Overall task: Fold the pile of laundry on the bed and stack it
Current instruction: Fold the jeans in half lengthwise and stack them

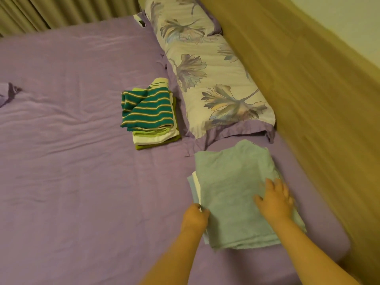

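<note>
- Step in hand, as I read it: squaring up the folded pale blue cloth [232, 188] before it goes on a stack.
- Right hand [275, 199] lies flat on the cloth's right half, fingers spread wide, holding nothing, just pressing.
- Left hand [194, 218] is at the cloth's near left edge, fingers curled over it; looks like a pinch on the edge, though the fingertips are hidden.
- A white layer [196, 182] pokes out just beyond the left hand, under the blue top layer. Edges aren't aligned there.
- To do it well: keep the right palm down as an anchor, use the left to tug that edge flush, then sweep outward to flatten.
- Striped pile [149, 114] sits well ahead and left of both hands, beside the flowered pillow [218, 85]. Probably the stack target.
- Lift with both hands under the fold, not by one edge, or it will open up.
- The pile is small and leans a bit; centre the cloth on it.
- Purple sheet [72, 140] left of the hands is wrinkled; don't drag the cloth over it.
</note>
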Available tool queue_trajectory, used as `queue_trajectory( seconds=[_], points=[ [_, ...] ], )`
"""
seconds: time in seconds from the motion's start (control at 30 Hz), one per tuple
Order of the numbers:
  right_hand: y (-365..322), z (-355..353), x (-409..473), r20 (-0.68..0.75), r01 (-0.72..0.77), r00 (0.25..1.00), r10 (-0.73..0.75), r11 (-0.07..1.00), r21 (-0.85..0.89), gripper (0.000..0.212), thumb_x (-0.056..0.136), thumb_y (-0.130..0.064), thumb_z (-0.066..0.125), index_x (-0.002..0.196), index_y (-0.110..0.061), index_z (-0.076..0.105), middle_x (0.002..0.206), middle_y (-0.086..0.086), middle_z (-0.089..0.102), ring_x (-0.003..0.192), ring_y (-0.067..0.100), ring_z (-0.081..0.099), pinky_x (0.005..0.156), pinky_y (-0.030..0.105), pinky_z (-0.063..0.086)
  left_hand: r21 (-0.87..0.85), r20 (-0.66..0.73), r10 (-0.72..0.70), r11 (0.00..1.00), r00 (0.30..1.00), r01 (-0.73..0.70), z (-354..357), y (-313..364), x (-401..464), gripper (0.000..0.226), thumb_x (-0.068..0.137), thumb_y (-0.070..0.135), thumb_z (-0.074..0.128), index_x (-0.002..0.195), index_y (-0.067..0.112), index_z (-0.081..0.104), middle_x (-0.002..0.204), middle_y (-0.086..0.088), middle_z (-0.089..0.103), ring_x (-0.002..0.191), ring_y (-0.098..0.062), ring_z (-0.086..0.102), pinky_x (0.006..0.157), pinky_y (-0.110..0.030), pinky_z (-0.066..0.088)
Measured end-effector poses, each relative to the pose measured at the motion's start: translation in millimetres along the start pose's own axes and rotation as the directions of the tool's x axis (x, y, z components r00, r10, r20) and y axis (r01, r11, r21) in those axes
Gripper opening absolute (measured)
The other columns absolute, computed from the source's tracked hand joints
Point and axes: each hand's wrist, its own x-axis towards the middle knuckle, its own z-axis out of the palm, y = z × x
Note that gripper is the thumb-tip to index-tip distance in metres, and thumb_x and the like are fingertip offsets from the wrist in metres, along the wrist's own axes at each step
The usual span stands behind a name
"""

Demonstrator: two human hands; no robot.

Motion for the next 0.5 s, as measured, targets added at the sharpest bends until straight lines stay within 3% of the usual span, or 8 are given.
queue_trajectory(
  seconds=[0.07,0.1,0.17,0.23,0.3,0.4,0.5],
  points=[
    [-19,-1,-20,0.082,0.096,0.993,-0.090,0.993,-0.069,0.061,0.093,-0.046,0.047,0.145,-0.020,0.030,0.155,0.006,0.020,0.142,0.025,0.018,0.112,0.038,0.023,-0.048,0.032,-0.025,0.999,0.999,0.026,-11,-5,-16,0.012,0.094,0.024,0.056,0.083,0.019,0.055,0.085,-0.004,0.059,0.081,-0.022,0.057,0.072,-0.031,0.048],
    [-29,-1,-30,0.114,0.137,0.985,-0.127,0.987,-0.079,0.058,0.094,-0.048,0.046,0.143,-0.021,0.034,0.154,0.004,0.023,0.141,0.023,0.022,0.111,0.037,0.024,-0.045,0.033,-0.026,0.999,0.999,0.027,-17,-9,-23,0.024,0.093,0.024,0.056,0.071,0.022,0.048,0.079,-0.003,0.056,0.076,-0.021,0.054,0.068,-0.031,0.046],
    [-53,0,-52,0.157,0.211,0.967,-0.199,0.976,-0.060,0.055,0.094,-0.049,0.044,0.142,-0.023,0.036,0.151,0.001,0.030,0.138,0.021,0.029,0.110,0.033,0.027,-0.010,0.028,-0.016,1.000,0.999,0.016,-33,-18,-39,0.031,0.092,0.022,0.055,0.065,0.024,0.041,0.083,-0.004,0.055,0.076,-0.019,0.053,0.068,-0.029,0.044],
    [-78,1,-78,0.193,0.284,0.941,-0.279,0.959,0.000,0.055,0.095,-0.048,0.043,0.143,-0.023,0.034,0.147,-0.001,0.038,0.133,0.019,0.037,0.107,0.030,0.031,0.028,0.011,-0.013,1.000,1.000,0.012,-55,-30,-56,0.028,0.093,0.022,0.054,0.067,0.025,0.042,0.081,-0.001,0.055,0.078,-0.018,0.053,0.074,-0.030,0.047],
    [-102,3,-105,0.227,0.341,0.909,-0.349,0.937,0.077,0.053,0.096,-0.045,0.044,0.143,-0.021,0.034,0.140,-0.001,0.048,0.128,0.019,0.046,0.103,0.029,0.037,0.073,-0.004,-0.003,0.997,1.000,0.004,-82,-47,-75,0.013,0.094,0.025,0.052,0.081,0.023,0.053,0.084,0.001,0.057,0.085,-0.018,0.055,0.082,-0.029,0.048],
    [-141,2,-149,0.238,0.441,0.859,-0.453,0.891,0.105,0.046,0.096,-0.041,0.046,0.137,-0.021,0.042,0.134,-0.002,0.055,0.121,0.018,0.053,0.097,0.028,0.042,0.138,-0.071,0.007,0.990,0.997,0.003,-125,-85,-106,0.020,0.096,0.031,0.048,0.110,0.019,0.057,0.117,-0.003,0.061,0.106,-0.020,0.058,0.088,-0.027,0.046],
    [-185,2,-199,0.224,0.570,0.797,-0.561,0.821,0.027,0.043,0.096,-0.042,0.043,0.135,-0.025,0.045,0.134,-0.005,0.055,0.121,0.016,0.053,0.096,0.026,0.042,0.157,-0.134,-0.010,0.987,0.991,0.032,-172,-136,-144,0.023,0.097,0.032,0.046,0.113,0.018,0.055,0.123,-0.005,0.059,0.097,-0.019,0.056,0.091,-0.030,0.048]
  ],
)
